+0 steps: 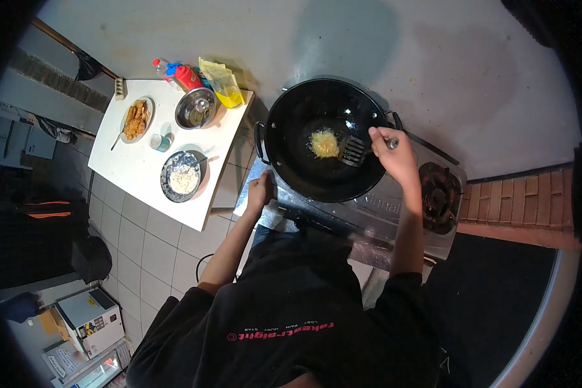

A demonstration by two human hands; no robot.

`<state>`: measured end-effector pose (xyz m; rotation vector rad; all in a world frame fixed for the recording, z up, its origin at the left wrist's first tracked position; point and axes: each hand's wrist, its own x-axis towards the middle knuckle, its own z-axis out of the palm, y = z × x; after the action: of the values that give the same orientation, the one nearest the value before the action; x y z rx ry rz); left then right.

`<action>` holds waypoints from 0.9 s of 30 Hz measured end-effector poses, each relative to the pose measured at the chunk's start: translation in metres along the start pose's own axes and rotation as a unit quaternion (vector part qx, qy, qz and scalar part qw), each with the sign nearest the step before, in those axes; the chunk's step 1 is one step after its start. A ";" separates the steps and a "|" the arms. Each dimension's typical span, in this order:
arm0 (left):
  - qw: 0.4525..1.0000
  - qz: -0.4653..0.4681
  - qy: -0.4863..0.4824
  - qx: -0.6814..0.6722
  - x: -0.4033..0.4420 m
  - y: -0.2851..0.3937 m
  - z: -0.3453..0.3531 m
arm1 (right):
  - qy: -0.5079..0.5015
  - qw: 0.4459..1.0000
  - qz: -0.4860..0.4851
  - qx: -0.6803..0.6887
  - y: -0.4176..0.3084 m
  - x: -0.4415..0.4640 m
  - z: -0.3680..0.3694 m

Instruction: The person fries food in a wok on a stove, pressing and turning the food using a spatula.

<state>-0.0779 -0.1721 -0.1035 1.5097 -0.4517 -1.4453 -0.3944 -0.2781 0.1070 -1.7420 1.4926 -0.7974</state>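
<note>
My right hand (pixel 394 152) is wrapped round the handle of a slotted spatula (pixel 354 152), its head inside a large black wok (pixel 304 178). Beside the spatula's slotted end, a yellow, bubbling piece of frying food (pixel 324 143) sits in the bottom of the wok. My left hand (pixel 260 189) is closed at the near left edge of the gas stove (pixel 375 210), just below the wok's left handle (pixel 260 143). Whether it grips anything there is hidden.
On the white table (pixel 119 178) to the left are a plate of fried food (pixel 147 107), a bowl of white batter (pixel 165 184), a steel bowl (pixel 186 119), a small jar (pixel 160 142), bottles and a yellow pouch (pixel 223 84). Another burner (pixel 439 197) lies right of the wok.
</note>
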 end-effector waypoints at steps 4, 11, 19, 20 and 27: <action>1.000 0.005 -0.005 0.024 0.011 -0.008 -0.004 | -0.027 0.999 -0.015 0.019 -0.008 -0.009 0.002; 0.999 -0.027 -0.007 0.026 0.001 0.007 0.001 | 0.032 0.998 0.042 -0.019 -0.028 -0.010 -0.020; 0.948 0.084 -0.038 0.305 -0.010 0.035 -0.024 | 0.047 0.997 0.006 0.062 -0.032 0.011 -0.007; 0.948 0.083 -0.042 0.303 -0.006 0.037 -0.032 | 0.050 0.997 0.008 0.058 -0.037 0.010 -0.008; 0.878 0.226 -0.057 0.417 0.015 0.060 -0.040 | 0.049 0.995 0.050 -0.071 -0.056 0.004 0.005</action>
<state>-0.0182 -0.1968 -0.0695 1.7863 -1.5424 -0.9878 -0.3585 -0.2761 0.1499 -1.7350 1.7250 -0.7500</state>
